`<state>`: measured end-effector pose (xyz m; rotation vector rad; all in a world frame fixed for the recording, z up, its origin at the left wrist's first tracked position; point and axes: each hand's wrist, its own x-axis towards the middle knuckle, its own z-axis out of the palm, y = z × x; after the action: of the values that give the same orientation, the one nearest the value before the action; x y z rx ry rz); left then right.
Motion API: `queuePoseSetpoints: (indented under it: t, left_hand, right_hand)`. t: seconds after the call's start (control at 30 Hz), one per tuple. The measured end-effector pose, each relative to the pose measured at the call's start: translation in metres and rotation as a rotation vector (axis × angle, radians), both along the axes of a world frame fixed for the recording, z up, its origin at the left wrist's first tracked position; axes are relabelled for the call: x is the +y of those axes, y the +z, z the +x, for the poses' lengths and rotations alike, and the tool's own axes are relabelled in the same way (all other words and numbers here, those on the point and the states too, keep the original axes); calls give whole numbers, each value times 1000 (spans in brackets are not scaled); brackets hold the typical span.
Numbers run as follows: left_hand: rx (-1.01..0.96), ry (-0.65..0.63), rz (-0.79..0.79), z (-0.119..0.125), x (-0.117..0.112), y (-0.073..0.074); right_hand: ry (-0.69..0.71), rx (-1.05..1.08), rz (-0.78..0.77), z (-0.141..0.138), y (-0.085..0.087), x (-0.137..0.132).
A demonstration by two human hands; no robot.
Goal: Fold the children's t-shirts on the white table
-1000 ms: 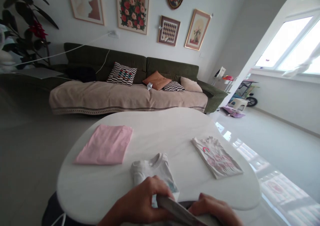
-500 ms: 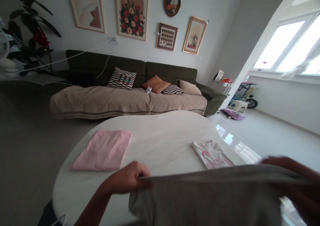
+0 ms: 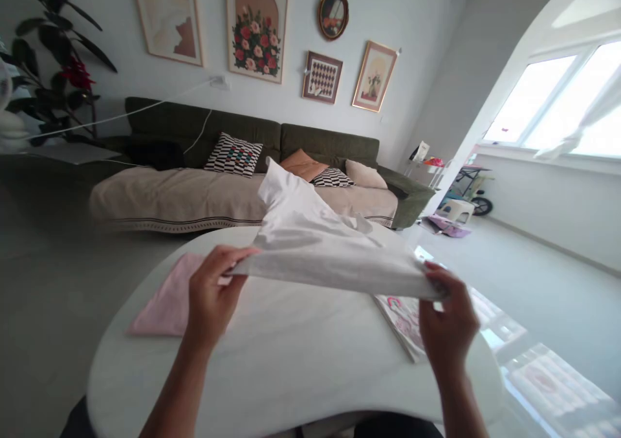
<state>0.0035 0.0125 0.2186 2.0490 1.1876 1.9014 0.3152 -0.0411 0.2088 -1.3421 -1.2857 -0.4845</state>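
Both my hands hold a light grey garment (image 3: 315, 244) stretched out flat in the air above the white oval table (image 3: 291, 367). My left hand (image 3: 211, 292) pinches its left edge. My right hand (image 3: 449, 321) pinches its right edge. The far part of the cloth billows up towards the sofa. A folded pink garment (image 3: 162, 302) lies on the table's left, partly behind my left hand. A folded white printed shirt (image 3: 402, 318) lies at the right, partly under the held cloth.
A dark green sofa (image 3: 330, 143) with a beige cover and several cushions stands behind the table. A large plant (image 3: 53, 56) is at the far left. Framed pictures hang on the wall. Glossy floor and a window lie to the right.
My hands lifted the grey garment from the table's near edge and flung it outward and flat. The small folded white shirt seen near me earlier is out of sight.
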Motion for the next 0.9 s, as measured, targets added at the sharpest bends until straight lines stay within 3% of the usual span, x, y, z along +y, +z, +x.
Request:
queuePoseSetpoints:
  t: [0.1, 0.17, 0.23, 0.3, 0.43, 0.6, 0.7, 0.8, 0.9]
  left_hand:
    - [228, -156, -348, -5, -3, -80]
    - [370, -227, -530, -8, -8, -130]
    - [501, -246, -666, -11, -17, -167]
    - [593, -244, -751, -17, -27, -188]
    - [641, -244, -800, -28, -36, -201]
    - [619, -275, -812, -27, -31, -203]
    - [610, -280, -830, -26, -29, -202]
    - [583, -280, -847, -32, -35, -197]
    - [570, -346, -912, -39, -52, -187]
  right_hand:
    - [44, 17, -274, 12, -99, -1]
    - [97, -20, -501, 17, -154, -9]
    - [129, -51, -658, 20, -193, -22]
    - [153, -52, -733, 24, -216, -34]
    - [163, 52, -758, 27, -225, -35]
    - [-47, 89, -860, 8, -209, 10]
    - [-81, 85, -914, 1, -198, 30]
    - [-103, 140, -895, 13, -196, 24]
    - [-115, 186, -911, 37, -209, 0]
